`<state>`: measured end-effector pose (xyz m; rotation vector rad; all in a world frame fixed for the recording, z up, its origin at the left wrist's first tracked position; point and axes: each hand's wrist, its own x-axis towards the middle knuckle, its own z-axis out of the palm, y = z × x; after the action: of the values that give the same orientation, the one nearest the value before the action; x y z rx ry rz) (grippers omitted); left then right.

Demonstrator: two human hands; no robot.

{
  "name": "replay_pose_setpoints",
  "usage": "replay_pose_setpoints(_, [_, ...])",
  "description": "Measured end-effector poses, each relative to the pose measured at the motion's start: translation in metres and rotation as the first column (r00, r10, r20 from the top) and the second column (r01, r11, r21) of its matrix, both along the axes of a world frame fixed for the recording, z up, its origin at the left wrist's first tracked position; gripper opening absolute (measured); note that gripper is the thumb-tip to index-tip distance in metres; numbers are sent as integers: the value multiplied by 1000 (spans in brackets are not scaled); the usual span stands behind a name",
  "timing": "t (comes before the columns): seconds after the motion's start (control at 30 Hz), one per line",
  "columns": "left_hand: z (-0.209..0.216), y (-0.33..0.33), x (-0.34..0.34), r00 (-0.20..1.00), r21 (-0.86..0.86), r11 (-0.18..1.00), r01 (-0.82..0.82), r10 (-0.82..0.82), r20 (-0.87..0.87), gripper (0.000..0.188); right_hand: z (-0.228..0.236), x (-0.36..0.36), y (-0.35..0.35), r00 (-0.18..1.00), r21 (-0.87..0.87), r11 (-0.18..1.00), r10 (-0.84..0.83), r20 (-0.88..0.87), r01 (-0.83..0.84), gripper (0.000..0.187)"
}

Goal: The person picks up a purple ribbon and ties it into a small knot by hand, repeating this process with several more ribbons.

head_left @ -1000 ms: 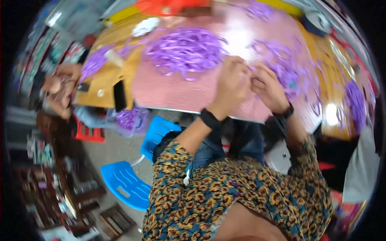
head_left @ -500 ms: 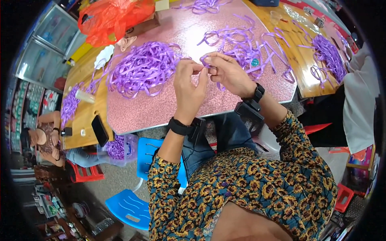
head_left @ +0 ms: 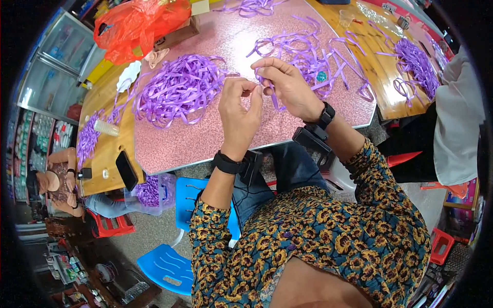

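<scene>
Both my hands are raised over the near middle of the pink table, fingertips almost meeting. My left hand is closed in a pinch, thumb against fingers, on a purple ribbon whose end there is mostly hidden. My right hand holds the same purple ribbon, with a short length hanging below its fingers; its index finger arches above. A large heap of purple ribbon lies left of my hands. Looser ribbon strands spread behind and to the right, around a small teal round item.
A red plastic bag and a cardboard box stand far left. On the left wooden table are a black phone and stacked cups. Another person sits left; a person in a pale garment is at right. More ribbon lies there.
My right hand's index finger has lifted and arches further from the thumb. More of the ribbon shows hanging below that hand. The left hand keeps its pinch; the whole view has shifted slightly.
</scene>
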<state>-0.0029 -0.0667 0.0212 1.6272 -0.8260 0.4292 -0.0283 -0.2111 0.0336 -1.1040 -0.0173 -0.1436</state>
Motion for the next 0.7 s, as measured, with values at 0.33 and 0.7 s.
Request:
replay_pose_setpoints(0.33, [20,8,6,993,41,998,-45,40,111,10,24,-2,-6,971,-471,867,-52,235,160,19])
replay_pose_setpoints(0.7, [56,14,11,948,49,996,-78,59,312,10,38,-2,-8,966,-287,958,66,249,8,19])
